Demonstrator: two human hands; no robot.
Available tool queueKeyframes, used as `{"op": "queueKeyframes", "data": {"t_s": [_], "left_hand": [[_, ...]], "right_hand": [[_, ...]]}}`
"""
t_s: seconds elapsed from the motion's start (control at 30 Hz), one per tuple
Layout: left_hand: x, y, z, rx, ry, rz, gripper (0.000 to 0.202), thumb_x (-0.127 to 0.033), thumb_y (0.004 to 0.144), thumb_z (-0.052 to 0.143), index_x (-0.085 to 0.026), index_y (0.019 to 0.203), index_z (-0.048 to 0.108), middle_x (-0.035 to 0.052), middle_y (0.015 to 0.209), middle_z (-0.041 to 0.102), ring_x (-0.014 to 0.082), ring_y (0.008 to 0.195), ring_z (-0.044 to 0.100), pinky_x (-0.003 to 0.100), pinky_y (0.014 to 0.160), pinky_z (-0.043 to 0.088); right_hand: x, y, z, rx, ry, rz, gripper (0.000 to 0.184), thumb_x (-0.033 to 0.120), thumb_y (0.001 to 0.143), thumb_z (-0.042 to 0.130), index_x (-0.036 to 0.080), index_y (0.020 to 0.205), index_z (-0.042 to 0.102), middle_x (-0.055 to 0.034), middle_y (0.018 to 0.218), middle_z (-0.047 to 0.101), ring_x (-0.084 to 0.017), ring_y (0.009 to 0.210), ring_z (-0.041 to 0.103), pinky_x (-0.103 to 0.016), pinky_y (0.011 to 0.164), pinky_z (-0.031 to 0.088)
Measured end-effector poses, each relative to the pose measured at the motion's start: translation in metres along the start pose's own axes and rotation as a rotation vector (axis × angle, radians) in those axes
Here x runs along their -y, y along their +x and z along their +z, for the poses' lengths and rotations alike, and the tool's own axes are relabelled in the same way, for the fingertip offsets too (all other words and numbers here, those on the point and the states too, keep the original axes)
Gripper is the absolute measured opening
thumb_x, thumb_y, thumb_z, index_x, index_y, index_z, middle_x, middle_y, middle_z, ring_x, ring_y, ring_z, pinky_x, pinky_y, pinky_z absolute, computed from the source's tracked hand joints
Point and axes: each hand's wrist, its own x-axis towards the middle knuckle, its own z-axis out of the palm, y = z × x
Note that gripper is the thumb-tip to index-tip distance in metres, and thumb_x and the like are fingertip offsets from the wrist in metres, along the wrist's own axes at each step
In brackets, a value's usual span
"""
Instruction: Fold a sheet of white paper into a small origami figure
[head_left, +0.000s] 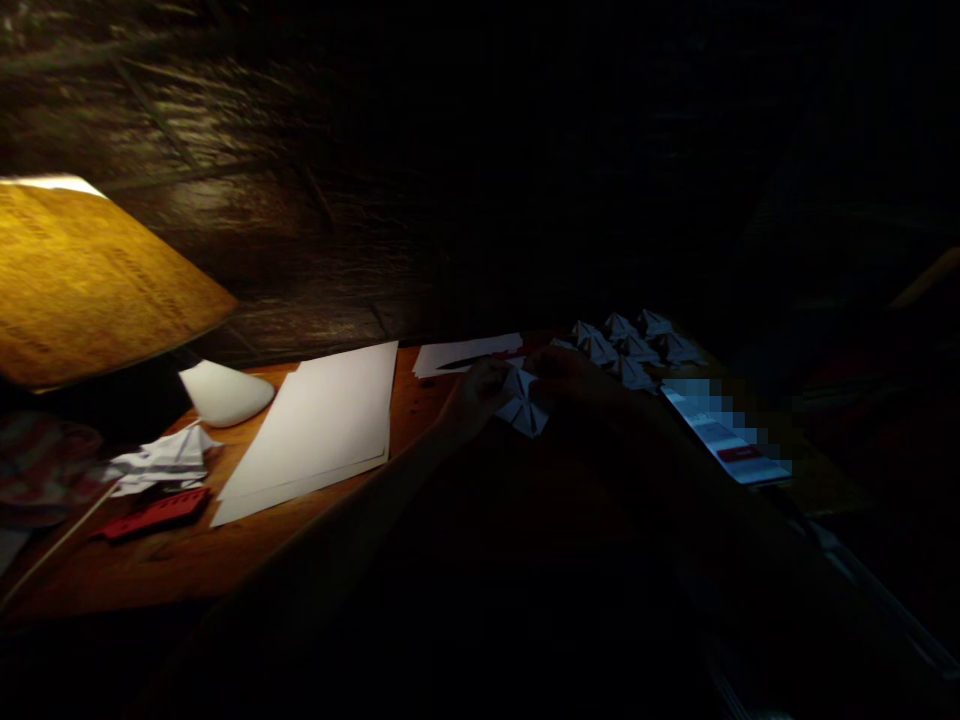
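A small folded paper piece [523,402], pale with creases running to its middle, is held up between both hands over the wooden table [420,425]. My left hand [478,392] is closed on its left edge. On the upper right side my right hand [564,372] grips it too, though deep shadow hides most of those fingers. Just behind the hands lie several cut paper sheets [469,352] with a dark-bladed knife [469,362] across them. Several similar folded paper pieces [598,347] stand grouped at the back right.
A stack of white paper [326,420] lies left of centre. Farther left are a lit lamp [105,280] with a white base [225,393], a crumpled striped cloth or paper [165,458] and a red object [154,515]. A glowing phone [724,435] rests at right.
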Motion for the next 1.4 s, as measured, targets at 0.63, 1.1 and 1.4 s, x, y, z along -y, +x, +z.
{"op": "queueKeyframes", "data": {"t_s": [0.63,1.1,1.4], "left_hand": [[-0.014,-0.009,-0.010,0.227,0.714,0.139,0.041,-0.043,0.076,0.079,-0.022,0.106,0.060,0.0068,0.115,0.065,0.0310,0.115,0.056,0.053,0.105,0.039],[-0.008,-0.003,-0.027,0.403,0.671,0.396,0.030,-0.033,0.085,0.073,-0.022,0.111,0.063,0.0067,0.114,0.064,0.0247,0.108,0.060,0.043,0.096,0.048],[-0.009,-0.001,-0.030,0.495,0.646,0.411,0.021,-0.032,0.090,0.070,-0.023,0.109,0.072,0.0068,0.112,0.069,0.0224,0.107,0.065,0.042,0.095,0.051]], "right_hand": [[0.013,-0.008,0.003,0.002,-0.521,0.100,0.012,0.021,0.080,0.071,0.021,0.090,0.077,-0.0044,0.095,0.077,-0.021,0.086,0.070,-0.030,0.076,0.050],[0.004,-0.007,0.000,0.056,-0.608,-0.007,0.022,0.021,0.076,0.075,0.020,0.098,0.077,-0.0055,0.101,0.079,-0.022,0.091,0.071,-0.029,0.078,0.050],[-0.001,-0.004,-0.004,0.128,-0.543,-0.033,0.014,0.013,0.076,0.072,0.020,0.087,0.077,-0.0030,0.094,0.079,-0.020,0.089,0.071,-0.029,0.081,0.048]]}}
